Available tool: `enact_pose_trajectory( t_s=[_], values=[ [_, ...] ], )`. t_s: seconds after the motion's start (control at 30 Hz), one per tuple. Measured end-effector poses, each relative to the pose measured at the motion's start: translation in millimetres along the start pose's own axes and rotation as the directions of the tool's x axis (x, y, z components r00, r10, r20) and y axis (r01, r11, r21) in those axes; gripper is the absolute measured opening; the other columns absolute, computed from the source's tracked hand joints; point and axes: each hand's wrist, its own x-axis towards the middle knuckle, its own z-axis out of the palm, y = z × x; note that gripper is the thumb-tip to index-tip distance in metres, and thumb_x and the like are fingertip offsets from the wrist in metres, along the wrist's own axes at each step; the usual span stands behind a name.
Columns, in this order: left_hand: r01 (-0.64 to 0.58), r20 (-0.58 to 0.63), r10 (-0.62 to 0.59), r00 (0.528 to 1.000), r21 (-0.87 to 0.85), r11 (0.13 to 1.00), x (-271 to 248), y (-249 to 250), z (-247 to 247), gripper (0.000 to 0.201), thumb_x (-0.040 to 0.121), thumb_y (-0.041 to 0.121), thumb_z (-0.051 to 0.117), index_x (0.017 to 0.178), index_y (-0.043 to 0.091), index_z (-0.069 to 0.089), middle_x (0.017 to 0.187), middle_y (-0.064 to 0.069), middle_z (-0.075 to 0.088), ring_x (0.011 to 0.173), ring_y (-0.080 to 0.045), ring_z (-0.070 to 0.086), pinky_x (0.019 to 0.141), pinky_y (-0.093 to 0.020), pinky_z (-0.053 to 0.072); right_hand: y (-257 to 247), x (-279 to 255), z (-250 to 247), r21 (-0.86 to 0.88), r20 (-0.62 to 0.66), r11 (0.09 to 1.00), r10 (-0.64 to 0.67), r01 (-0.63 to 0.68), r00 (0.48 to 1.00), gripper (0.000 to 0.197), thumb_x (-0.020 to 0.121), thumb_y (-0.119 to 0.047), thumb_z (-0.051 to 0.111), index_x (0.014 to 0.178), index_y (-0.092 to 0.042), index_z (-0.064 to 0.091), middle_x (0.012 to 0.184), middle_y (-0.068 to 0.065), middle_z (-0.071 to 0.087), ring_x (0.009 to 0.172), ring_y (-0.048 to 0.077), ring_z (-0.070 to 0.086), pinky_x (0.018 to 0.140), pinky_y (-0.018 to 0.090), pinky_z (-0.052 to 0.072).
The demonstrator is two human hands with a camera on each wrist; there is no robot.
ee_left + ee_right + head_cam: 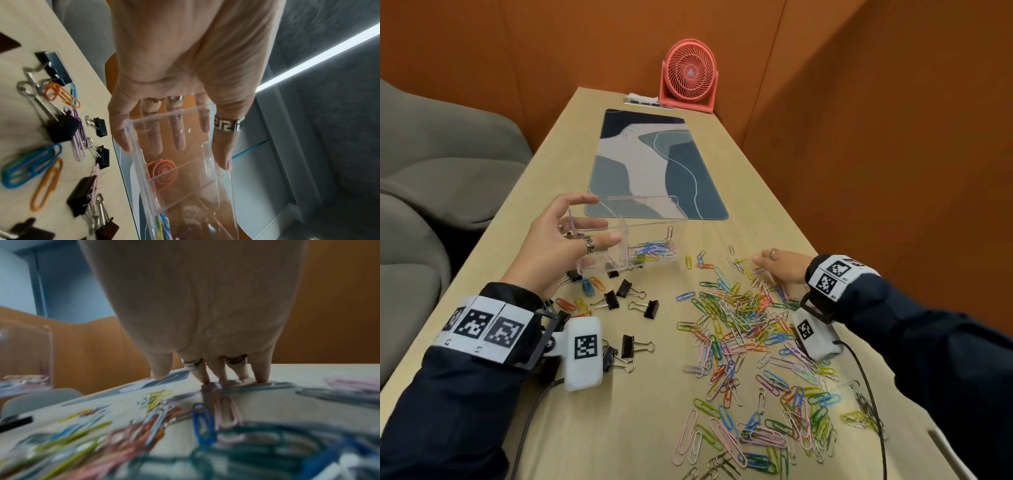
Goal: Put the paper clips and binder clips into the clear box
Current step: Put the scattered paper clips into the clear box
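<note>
The clear box (pixel 630 233) stands on the counter (pixel 619 411) with a divider splitting it into compartments; a small heap of coloured paper clips lies in the compartment on its right side, and one silver clip leans against that compartment's wall. The left hand (pixel 561 246) is at the left end of the box, palm turned toward it, its grip wide open with fingers straight and spread along the box's far side and the ringed thumb (pixel 224 141) along the near side; whether the fingertips actually press the plastic cannot be told. Just in front of the box and under that wrist, black binder clips (pixel 633 301) lie scattered on the counter, mixed with a few orange, blue and purple paper clips. To the right of the box a large loose spread of coloured paper clips (pixel 750 329) covers the counter. The right hand (pixel 782 265) lies at the far edge of that spread, to the right of the box, palm down, grip open, its straight fingertips (pixel 262 378) resting on clips and counter without holding any. Beyond the box lies a blue-and-grey patterned mat (pixel 650 161), and past that a pink desk fan (pixel 690 73) stands against the orange wall.
</note>
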Motion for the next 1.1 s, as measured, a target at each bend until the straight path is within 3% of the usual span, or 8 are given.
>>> enact_pose_trajectory(
  t_s=[0.17, 0.23, 0.3, 0.43, 0.6, 0.77, 0.97, 1.1],
  values=[
    [-0.011, 0.004, 0.011, 1.0, 0.003, 1.0, 1.2, -1.1, 0.2, 0.059, 0.052, 0.027, 0.079, 0.105, 0.041, 0.057, 0.106, -0.004, 0.068, 0.101, -0.032, 0.065, 0.086, -0.057, 0.052, -24.0, -26.4, 7.6, -0.071, 0.099, 0.986, -0.142, 0.149, 0.985, 0.064, 0.098, -0.05, 0.02, 0.147, -0.009, 0.023, 0.155, 0.012, 0.023, 0.14, 0.027, 0.029, 0.115, 0.035, 0.022],
    [-0.015, 0.003, 0.015, 1.0, 0.003, 1.0, 1.5, -1.6, 0.2, 0.058, 0.052, 0.026, 0.079, 0.104, 0.041, 0.057, 0.106, -0.005, 0.068, 0.102, -0.032, 0.065, 0.086, -0.057, 0.052, -31.3, -35.4, 7.8, -0.076, 0.13, 0.981, -0.169, 0.18, 0.977, 0.061, 0.097, -0.051, 0.023, 0.143, -0.011, 0.034, 0.149, 0.011, 0.036, 0.133, 0.026, 0.039, 0.111, 0.034, 0.028],
    [-0.016, 0.0, 0.016, 1.0, 0.004, 1.0, 2.3, -2.4, -0.2, 0.058, 0.053, 0.026, 0.079, 0.105, 0.041, 0.057, 0.106, -0.004, 0.068, 0.102, -0.032, 0.065, 0.086, -0.056, 0.052, -36.3, -34.7, 3.2, -0.032, 0.056, 0.98, -0.193, 0.195, 0.98, 0.055, 0.097, -0.049, 0.029, 0.138, -0.014, 0.043, 0.137, 0.011, 0.052, 0.123, 0.025, 0.049, 0.102, 0.031, 0.034],
    [-0.014, 0.0, 0.014, 1.0, 0.007, 1.0, 2.9, -3.7, 0.5, 0.058, 0.054, 0.026, 0.079, 0.106, 0.041, 0.057, 0.106, -0.003, 0.068, 0.103, -0.029, 0.064, 0.086, -0.054, 0.052, -42.6, -9.1, -3.1, 0.04, -0.188, 0.981, -0.179, 0.19, 0.966, 0.056, 0.098, -0.042, 0.038, 0.144, -0.012, 0.032, 0.146, 0.01, 0.041, 0.131, 0.024, 0.043, 0.107, 0.031, 0.033],
    [-0.022, -0.012, 0.023, 1.0, 0.013, 1.0, 4.1, -5.4, -0.1, 0.058, 0.054, 0.026, 0.08, 0.106, 0.041, 0.057, 0.105, -0.003, 0.068, 0.102, -0.03, 0.065, 0.086, -0.055, 0.052, -59.1, 6.7, 1.2, -0.054, 0.019, 0.986, -0.154, 0.155, 0.988, 0.061, 0.099, -0.045, 0.026, 0.148, -0.009, 0.021, 0.154, 0.011, 0.025, 0.138, 0.025, 0.032, 0.113, 0.031, 0.025],
    [-0.025, -0.015, 0.025, 1.0, 0.009, 1.0, 6.3, -7.3, -1.9, 0.057, 0.06, 0.02, 0.08, 0.109, 0.038, 0.057, 0.105, -0.003, 0.068, 0.103, -0.03, 0.064, 0.086, -0.055, 0.052, -69.7, -20.6, 0.0, -0.236, 0.188, 0.942, -0.197, 0.239, 0.962, 0.06, 0.099, -0.045, 0.028, 0.147, -0.009, 0.025, 0.152, 0.011, 0.03, 0.136, 0.027, 0.034, 0.113, 0.034, 0.027],
    [-0.034, -0.005, 0.035, 0.999, 0.032, 0.999, 6.1, -7.9, -0.2, 0.054, 0.065, 0.018, 0.081, 0.108, 0.04, 0.056, 0.106, -0.003, 0.068, 0.101, -0.031, 0.065, 0.085, -0.055, 0.052, -87.8, -9.7, -6.9, -0.168, 0.025, 0.938, -0.305, 0.304, 0.952, 0.052, 0.1, -0.035, 0.034, 0.146, -0.011, 0.028, 0.151, 0.005, 0.035, 0.134, 0.022, 0.038, 0.11, 0.029, 0.028],
    [-0.034, -0.014, 0.034, 0.999, 0.032, 0.999, 4.6, -5.8, -2.2, 0.057, 0.059, 0.023, 0.082, 0.107, 0.041, 0.057, 0.105, -0.003, 0.068, 0.099, -0.029, 0.066, 0.086, -0.058, 0.052, -93.1, 2.2, -2.0, -0.258, 0.152, 0.895, -0.334, 0.364, 0.93, 0.053, 0.101, -0.033, 0.03, 0.149, -0.016, 0.017, 0.158, 0.002, 0.017, 0.14, 0.022, 0.029, 0.114, 0.03, 0.021]
  ],
)
